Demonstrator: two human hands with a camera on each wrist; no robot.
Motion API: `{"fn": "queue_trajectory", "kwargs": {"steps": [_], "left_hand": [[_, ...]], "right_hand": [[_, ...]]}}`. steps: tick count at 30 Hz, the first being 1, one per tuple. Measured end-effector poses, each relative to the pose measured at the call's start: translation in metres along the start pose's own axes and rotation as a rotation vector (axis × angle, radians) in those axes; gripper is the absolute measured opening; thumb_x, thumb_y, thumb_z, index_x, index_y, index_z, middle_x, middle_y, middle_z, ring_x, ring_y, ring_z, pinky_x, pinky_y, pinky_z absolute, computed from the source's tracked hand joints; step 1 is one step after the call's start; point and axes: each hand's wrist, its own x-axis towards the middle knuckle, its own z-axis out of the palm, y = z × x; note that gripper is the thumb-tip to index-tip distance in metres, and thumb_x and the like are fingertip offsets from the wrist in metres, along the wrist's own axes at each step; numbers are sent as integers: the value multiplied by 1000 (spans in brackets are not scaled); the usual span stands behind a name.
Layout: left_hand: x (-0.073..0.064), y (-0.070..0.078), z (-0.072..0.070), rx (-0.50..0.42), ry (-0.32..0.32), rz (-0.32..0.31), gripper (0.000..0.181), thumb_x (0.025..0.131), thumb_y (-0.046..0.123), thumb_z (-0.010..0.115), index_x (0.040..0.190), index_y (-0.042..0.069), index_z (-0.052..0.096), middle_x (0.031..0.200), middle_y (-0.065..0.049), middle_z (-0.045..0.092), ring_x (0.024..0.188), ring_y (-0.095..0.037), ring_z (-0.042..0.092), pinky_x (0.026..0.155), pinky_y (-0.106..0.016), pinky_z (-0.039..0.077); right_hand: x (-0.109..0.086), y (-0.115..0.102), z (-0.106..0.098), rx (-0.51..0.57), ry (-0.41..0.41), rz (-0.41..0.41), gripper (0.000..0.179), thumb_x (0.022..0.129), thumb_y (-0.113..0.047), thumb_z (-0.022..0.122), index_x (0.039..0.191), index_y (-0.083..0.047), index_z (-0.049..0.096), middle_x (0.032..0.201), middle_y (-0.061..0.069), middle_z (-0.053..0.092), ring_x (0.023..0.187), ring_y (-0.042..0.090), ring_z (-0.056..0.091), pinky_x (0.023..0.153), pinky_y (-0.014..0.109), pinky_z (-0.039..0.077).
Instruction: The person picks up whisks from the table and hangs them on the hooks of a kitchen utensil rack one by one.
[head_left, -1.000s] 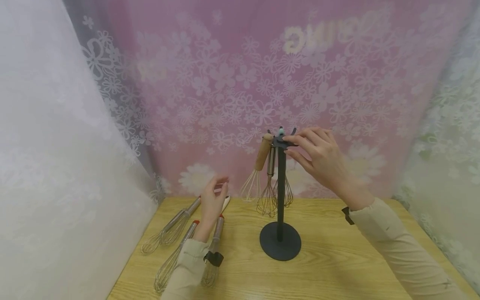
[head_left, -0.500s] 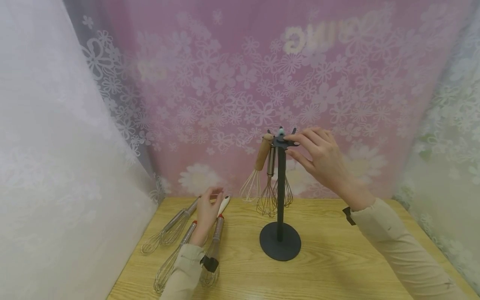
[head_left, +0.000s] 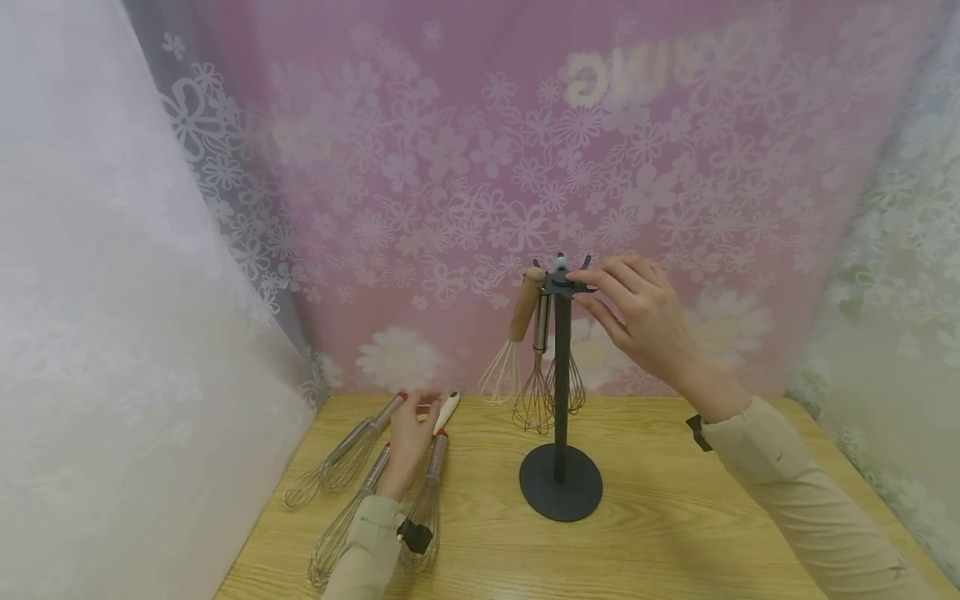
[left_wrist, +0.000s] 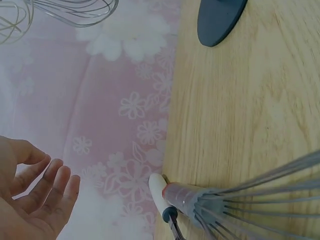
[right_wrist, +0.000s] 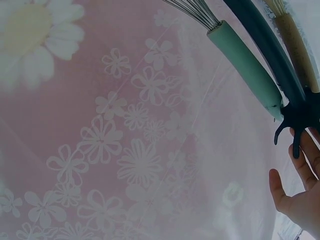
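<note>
Three whisks hang from the dark grey metal hook stand with round base (head_left: 560,467): a wooden-handled wire whisk (head_left: 517,333), a steel-handled wire whisk (head_left: 537,367) and a mint-green-handled wire whisk (right_wrist: 245,62), all dangling close together beside the post, heads clear of the tabletop.

Four more whisks lie on the pale wood-grain tabletop (head_left: 675,517), left of the stand: a steel whisk with red end cap (head_left: 345,454) farthest left, two red-collared steel whisks (head_left: 427,500) either side of the left wrist, and a white-handled whisk (head_left: 448,408) at the back edge.

Right hand (head_left: 637,312): fingertips resting on the stand's hook crown, fingers only lightly bent; whether they pinch a hook cannot be told.

Left hand (head_left: 408,437): lowered over the lying handles, fingers relaxed and loosely curved, holding nothing in the wrist view.

Risks, as judged:
- Stand is tall and loaded on one side; a sideways push at the crown could tip it or slide the base.
- Hung whisks sit near each other; turning the crown may swing them so the wires tangle or a loop slips off its hook.
- Lying handles are close and round; a loose pick could roll a neighbour toward the tabletop edge.
</note>
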Motion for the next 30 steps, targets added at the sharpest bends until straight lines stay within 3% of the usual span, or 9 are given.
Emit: {"fn": "queue_trajectory", "kwargs": {"steps": [3, 5, 13, 21, 30], "left_hand": [[-1, -5, 0, 18, -9, -33, 16, 98, 4, 65, 112, 0, 70, 106, -17, 71, 94, -35, 70, 73, -45, 62], [-1, -9, 1, 14, -15, -53, 16, 98, 4, 66, 112, 0, 70, 106, -16, 71, 95, -35, 69, 74, -44, 62], [-3, -21, -2, 55, -42, -72, 17, 97, 6, 67, 113, 2, 70, 106, -13, 72, 93, -31, 69, 75, -41, 60], [-7, -30, -5, 112, -156, -115, 22, 98, 7, 67, 118, -1, 68, 109, -13, 71, 94, -30, 69, 77, -42, 60], [-6, -42, -5, 181, -207, -112, 16, 93, 0, 69, 109, -3, 70, 99, -16, 72, 89, -34, 71, 72, -42, 61]], "right_hand": [[0, 0, 0, -1, 11, -1, 36, 86, -5, 77, 122, -5, 71, 98, 15, 67, 99, 37, 56, 87, 51, 46], [0, 0, 1, -3, 17, -4, 37, 85, -3, 79, 121, -5, 71, 97, 14, 67, 97, 36, 56, 86, 51, 46], [0, 0, 2, -18, 30, -11, 36, 85, -3, 79, 120, -5, 72, 96, 14, 66, 94, 36, 56, 85, 50, 46], [1, 0, 3, -34, 18, -10, 34, 87, -5, 78, 120, -6, 71, 96, 14, 65, 95, 36, 56, 85, 49, 46], [1, 1, 2, -39, 14, -8, 33, 87, -5, 78, 119, -5, 72, 95, 15, 66, 95, 37, 56, 83, 49, 46]]}}
